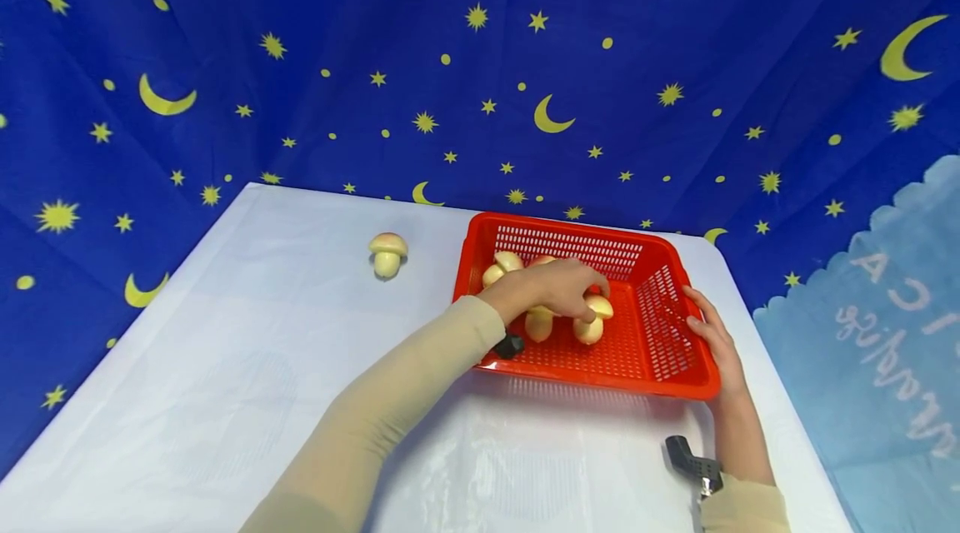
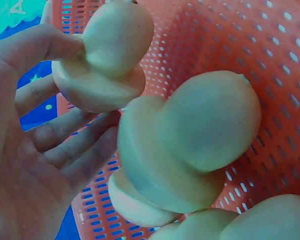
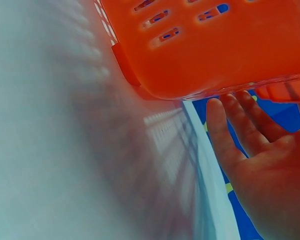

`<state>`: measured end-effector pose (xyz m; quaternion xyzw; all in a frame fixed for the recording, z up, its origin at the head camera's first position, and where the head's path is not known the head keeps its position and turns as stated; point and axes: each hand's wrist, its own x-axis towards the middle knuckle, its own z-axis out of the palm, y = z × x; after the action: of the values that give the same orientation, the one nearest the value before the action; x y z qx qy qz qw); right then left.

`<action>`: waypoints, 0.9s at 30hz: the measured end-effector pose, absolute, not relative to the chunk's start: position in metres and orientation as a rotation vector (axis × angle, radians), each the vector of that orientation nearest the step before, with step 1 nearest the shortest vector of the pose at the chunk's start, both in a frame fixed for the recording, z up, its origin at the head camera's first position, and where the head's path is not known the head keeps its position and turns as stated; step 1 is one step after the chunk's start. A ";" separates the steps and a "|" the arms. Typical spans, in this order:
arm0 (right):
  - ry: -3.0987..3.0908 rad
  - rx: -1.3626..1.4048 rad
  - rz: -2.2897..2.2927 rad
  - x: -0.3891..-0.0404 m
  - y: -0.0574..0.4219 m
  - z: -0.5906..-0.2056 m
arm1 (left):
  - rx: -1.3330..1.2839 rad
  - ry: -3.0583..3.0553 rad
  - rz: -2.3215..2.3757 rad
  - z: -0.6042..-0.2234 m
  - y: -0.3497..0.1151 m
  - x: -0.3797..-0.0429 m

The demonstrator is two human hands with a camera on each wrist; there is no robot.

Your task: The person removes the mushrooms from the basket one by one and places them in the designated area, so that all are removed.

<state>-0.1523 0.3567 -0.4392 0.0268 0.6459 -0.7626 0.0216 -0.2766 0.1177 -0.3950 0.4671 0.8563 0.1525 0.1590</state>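
Observation:
My left hand (image 1: 562, 287) reaches into a red plastic basket (image 1: 600, 383) and pinches a toy mushroom (image 1: 589, 332) with a pale stem and rounded cap. In the left wrist view its thumb and fingers are at the cap of that mushroom (image 2: 117, 40), stem pointing up. Close beside it is another mushroom (image 2: 205, 125), and several more lie at the basket's left end, partly hidden by the hand. At the basket's right wall is my right hand (image 1: 722, 341), fingertips at the rim; in the right wrist view its fingers (image 3: 217, 120) extend fairly straight against the outside.
One more mushroom (image 1: 387, 256) stands upright on the white tabletop (image 1: 262, 333), left of the basket. A blue cloth with yellow moons and stars (image 1: 480, 100) hangs behind the table. Light blue fabric with lettering (image 1: 885, 350) is at the right.

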 end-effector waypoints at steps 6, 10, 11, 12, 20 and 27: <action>1.989 0.068 -2.360 -0.152 0.356 -0.441 | 1.318 2.410 0.581 -0.384 0.109 -0.276; 1.952 0.034 -2.393 -0.154 0.357 -0.441 | 1.285 2.399 0.686 -0.372 0.103 -0.276; 1.945 0.028 -2.400 -0.153 0.357 -0.441 | 1.284 2.400 0.703 -0.369 0.101 -0.276; 1.939 0.027 -2.404 -0.153 0.358 -0.441 | 1.287 2.401 0.719 -0.367 0.099 -0.276; 1.907 0.048 -2.403 -0.153 0.357 -0.440 | 1.290 2.411 0.783 -0.354 0.081 -0.275; 1.903 0.053 -2.404 -0.151 0.357 -0.440 | 1.319 2.395 0.814 -0.350 0.070 -0.269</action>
<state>-0.1510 0.3575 -0.4400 0.0173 0.6200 -0.7835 0.0375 -0.2691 0.0703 -0.3500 0.4576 0.8308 0.2823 0.1440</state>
